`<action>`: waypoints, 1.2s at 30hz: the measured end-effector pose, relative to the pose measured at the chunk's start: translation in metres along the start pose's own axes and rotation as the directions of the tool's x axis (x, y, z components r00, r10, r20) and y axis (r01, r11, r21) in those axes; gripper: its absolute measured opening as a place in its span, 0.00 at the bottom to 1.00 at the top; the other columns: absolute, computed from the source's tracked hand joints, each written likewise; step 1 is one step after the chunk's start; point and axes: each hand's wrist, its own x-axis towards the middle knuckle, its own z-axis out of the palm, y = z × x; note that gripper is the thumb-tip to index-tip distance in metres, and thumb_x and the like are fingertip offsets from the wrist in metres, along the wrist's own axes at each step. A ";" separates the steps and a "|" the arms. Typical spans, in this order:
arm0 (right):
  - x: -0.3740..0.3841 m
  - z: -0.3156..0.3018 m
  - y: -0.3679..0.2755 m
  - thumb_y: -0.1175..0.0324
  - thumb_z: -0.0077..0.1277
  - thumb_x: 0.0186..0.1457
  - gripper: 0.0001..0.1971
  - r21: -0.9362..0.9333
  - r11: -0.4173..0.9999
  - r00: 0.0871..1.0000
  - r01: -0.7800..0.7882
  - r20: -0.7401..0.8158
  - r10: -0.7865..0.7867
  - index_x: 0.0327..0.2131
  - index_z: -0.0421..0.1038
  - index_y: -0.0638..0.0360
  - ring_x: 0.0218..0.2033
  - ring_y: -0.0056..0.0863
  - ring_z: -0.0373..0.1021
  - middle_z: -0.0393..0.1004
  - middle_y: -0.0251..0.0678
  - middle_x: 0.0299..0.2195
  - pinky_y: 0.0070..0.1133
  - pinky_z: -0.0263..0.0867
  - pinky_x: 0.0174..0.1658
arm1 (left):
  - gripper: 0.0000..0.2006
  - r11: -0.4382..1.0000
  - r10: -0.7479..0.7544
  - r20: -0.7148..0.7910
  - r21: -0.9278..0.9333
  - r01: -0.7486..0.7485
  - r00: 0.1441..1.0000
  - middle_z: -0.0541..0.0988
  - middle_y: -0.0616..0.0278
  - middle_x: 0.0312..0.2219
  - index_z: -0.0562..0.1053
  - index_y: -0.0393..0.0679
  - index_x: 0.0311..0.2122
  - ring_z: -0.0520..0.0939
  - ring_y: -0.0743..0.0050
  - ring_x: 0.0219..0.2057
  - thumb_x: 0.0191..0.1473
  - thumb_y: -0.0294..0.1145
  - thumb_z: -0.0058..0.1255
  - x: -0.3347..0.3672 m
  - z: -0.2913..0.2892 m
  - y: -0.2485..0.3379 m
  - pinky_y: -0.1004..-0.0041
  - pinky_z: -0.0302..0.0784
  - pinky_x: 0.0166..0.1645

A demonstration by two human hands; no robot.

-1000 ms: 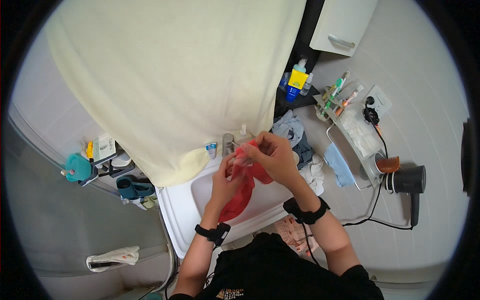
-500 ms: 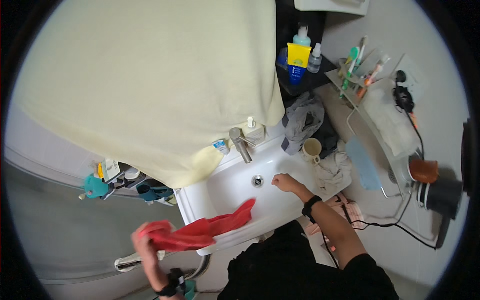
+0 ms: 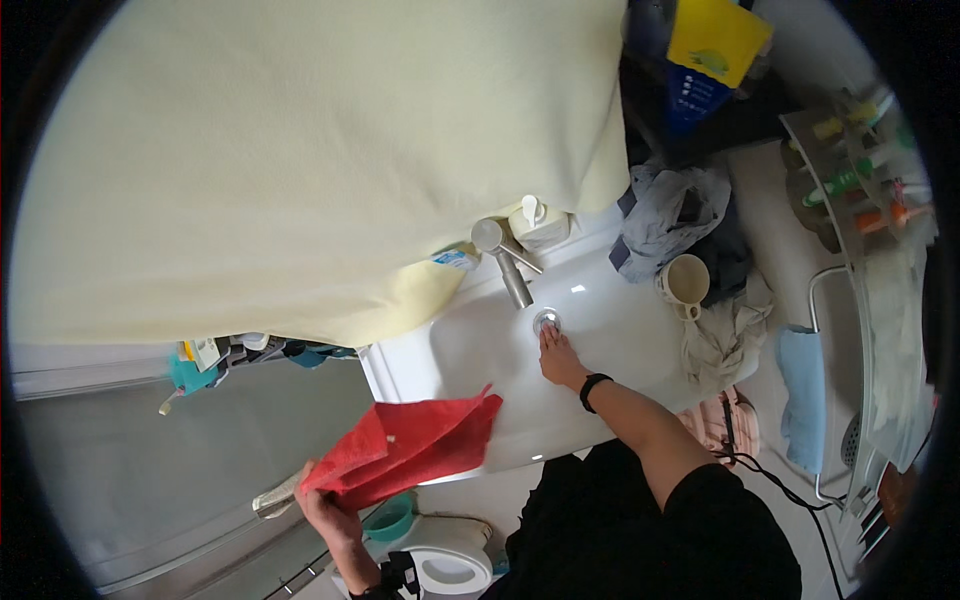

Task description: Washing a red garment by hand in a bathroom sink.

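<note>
A red cloth (image 3: pixel 425 450) hangs from my left hand (image 3: pixel 330 512), whose fingers are closed on one end of it. The cloth's far end spreads over the left front rim of the white sink (image 3: pixel 460 345). Down in the basin, my right hand (image 3: pixel 558 362) has its fingers stretched out and touching the round metal drain (image 3: pixel 547 318). Nothing shows in its grip. Above the drain stands a grey metal faucet (image 3: pixel 512 275) with its lever to the right.
A soap dispenser (image 3: pixel 540 228) and a tube (image 3: pixel 456 258) flank the faucet. At the sink's right lie a mug (image 3: pixel 686 280), a grey cloth (image 3: pixel 680 210) and a beige cloth (image 3: pixel 728 335). A pale yellow curtain-like cloth (image 3: pixel 300 180) hangs behind. A toilet (image 3: pixel 450 555) stands below left.
My right hand has gone from closed above the basin to outstretched at the drain. The red cloth has spread out wider in my left hand. The view has shifted closer to the sink.
</note>
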 end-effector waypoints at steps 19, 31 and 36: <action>0.012 -0.048 -0.004 0.51 0.35 0.62 0.38 -0.096 0.995 0.896 0.010 0.444 0.034 0.64 0.40 0.73 0.69 0.46 0.34 0.37 0.53 0.67 0.42 0.37 0.67 | 0.06 0.969 -0.208 0.209 -0.088 0.230 0.955 0.68 0.69 0.22 0.67 0.37 0.25 0.65 0.83 0.25 0.47 0.28 0.40 0.013 0.040 -0.034 0.81 0.62 0.33; -0.018 -0.094 0.017 0.70 0.40 0.57 0.24 0.244 0.970 1.000 0.018 0.002 -0.019 0.56 0.58 0.73 0.29 0.41 0.77 0.78 0.50 0.29 0.33 0.73 0.36 | 0.06 0.998 -0.024 0.522 -0.030 0.046 0.853 0.65 0.72 0.21 0.66 0.36 0.25 0.61 0.86 0.24 0.47 0.26 0.38 0.017 0.065 -0.002 0.82 0.57 0.29; -0.032 -0.210 0.023 0.61 0.44 0.61 0.19 0.944 0.304 0.974 -0.126 0.060 0.220 0.49 0.67 0.65 0.31 0.29 0.76 0.78 0.42 0.35 0.23 0.72 0.36 | 0.08 0.993 -0.038 0.582 -0.067 0.094 0.812 0.69 0.70 0.23 0.69 0.35 0.30 0.66 0.85 0.27 0.46 0.22 0.36 0.010 0.053 -0.008 0.83 0.62 0.33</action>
